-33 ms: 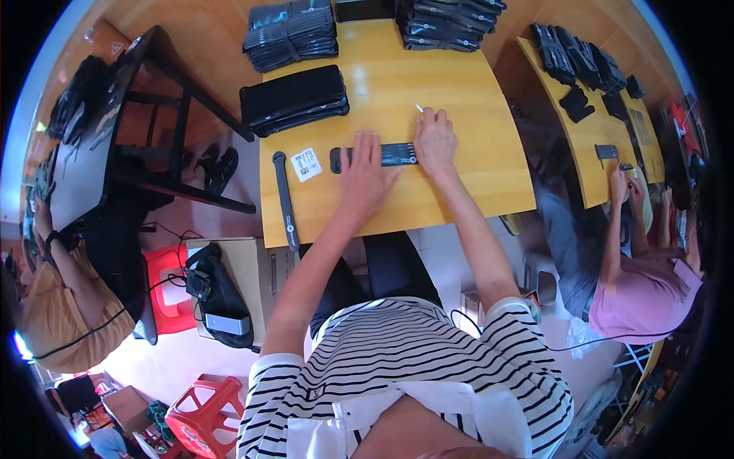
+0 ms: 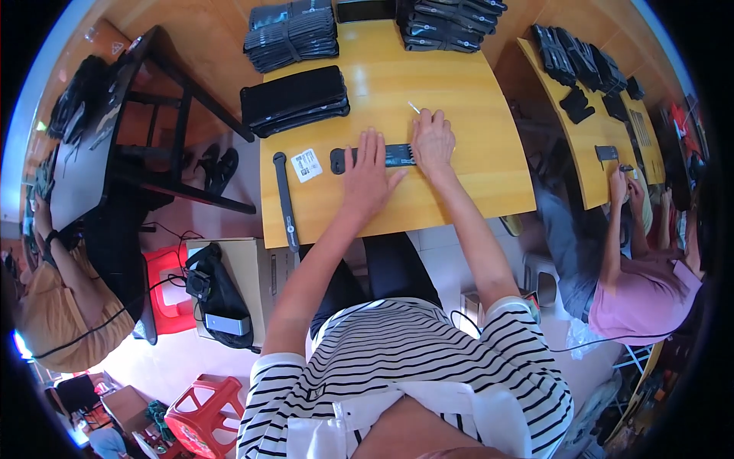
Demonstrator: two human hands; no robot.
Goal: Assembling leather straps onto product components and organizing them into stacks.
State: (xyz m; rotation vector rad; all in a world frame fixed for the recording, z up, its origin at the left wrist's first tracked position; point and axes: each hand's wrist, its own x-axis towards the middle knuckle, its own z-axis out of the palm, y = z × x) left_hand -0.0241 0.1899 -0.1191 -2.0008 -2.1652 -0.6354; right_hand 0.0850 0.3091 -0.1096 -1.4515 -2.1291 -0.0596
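A black strap-like piece point(image 2: 399, 156) with a rounded, holed left end lies flat across the wooden table in front of me. My left hand point(image 2: 365, 180) rests on its middle, palm down, fingers stretched out. Over its right end is my right hand point(image 2: 433, 147), fingers curled around a thin white stick point(image 2: 414, 107) whose tip points up and left. The rest of the stick is hidden in the hand. To the left lie a white label with a printed code point(image 2: 306, 165) and a long narrow black strap point(image 2: 284, 200).
Folded black pouches point(image 2: 294, 101) lie at the table's left edge. Bundled black packs point(image 2: 290, 34) stand behind them, more packs point(image 2: 447, 27) at the far right. Co-workers sit at side tables; a red stool point(image 2: 205, 417) stands lower left.
My right hand has shifted slightly left, and the white stick's tip has moved left and a little up with it. My left hand stays on the black piece, its thumb spread slightly wider.
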